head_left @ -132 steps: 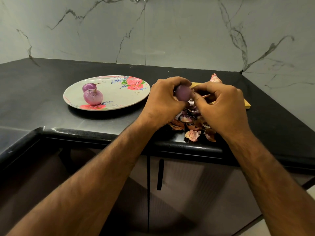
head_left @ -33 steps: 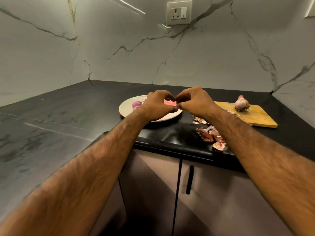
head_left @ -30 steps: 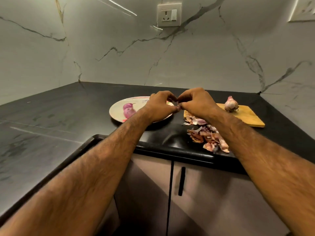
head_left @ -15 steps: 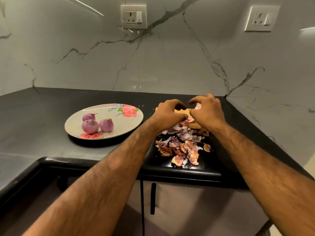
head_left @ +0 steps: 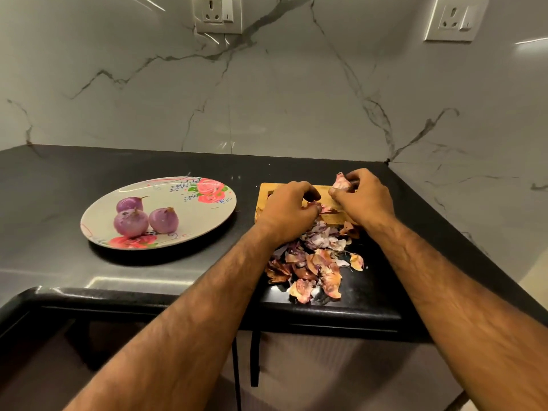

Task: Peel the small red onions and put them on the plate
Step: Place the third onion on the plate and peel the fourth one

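Three peeled purple onions (head_left: 145, 219) lie close together on the left part of the floral plate (head_left: 204, 216). To the right, a wooden cutting board (head_left: 265, 192) lies on the black counter. At the board's far right, my right hand (head_left: 366, 200) grips an unpeeled onion (head_left: 340, 183) with papery pink skin. My left hand (head_left: 289, 210) hovers over the board with its fingers curled down by a scrap of peel. Its fingertips are hidden, so I cannot tell whether it holds anything.
A heap of onion peels (head_left: 314, 262) spreads from the board to the counter's front edge (head_left: 178, 295). The marble wall carries two sockets (head_left: 218, 13). The counter ends at the wall corner on the right.
A third peeled onion now lies on the plate. Both hands have moved right from the plate to the cutting board, and my right hand has taken hold of the unpeeled onion.
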